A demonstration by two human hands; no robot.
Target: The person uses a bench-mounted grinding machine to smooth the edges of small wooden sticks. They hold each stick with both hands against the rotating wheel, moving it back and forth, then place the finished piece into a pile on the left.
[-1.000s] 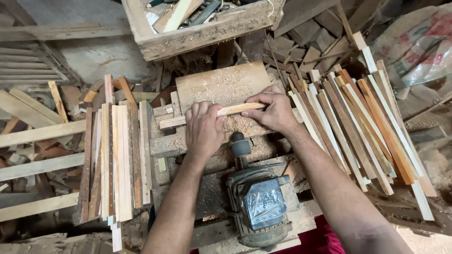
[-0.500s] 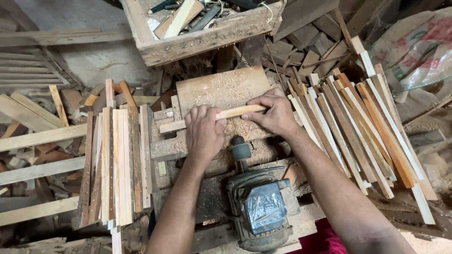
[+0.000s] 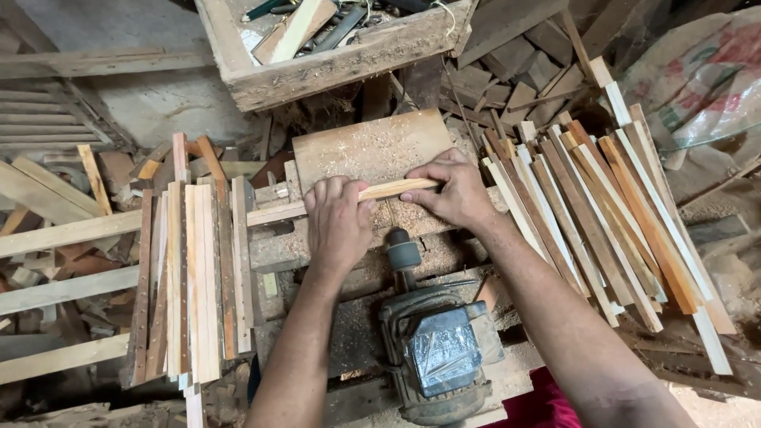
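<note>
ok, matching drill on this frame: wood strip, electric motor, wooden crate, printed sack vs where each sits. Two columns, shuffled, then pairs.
Things:
1. wood strip
2. electric motor
3. wooden crate
4. printed sack

Places:
A. top right corner
B. top centre, holding tools and offcuts
C. pinched between left hand and right hand on the sawdusty board
D. bottom centre, below the hands

Pairs: 1-C, 2-D, 3-B, 4-A

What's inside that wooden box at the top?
The wooden box holds a pale wood block and dark tools. Its far part is cut off, so the rest stays unseen.
</note>
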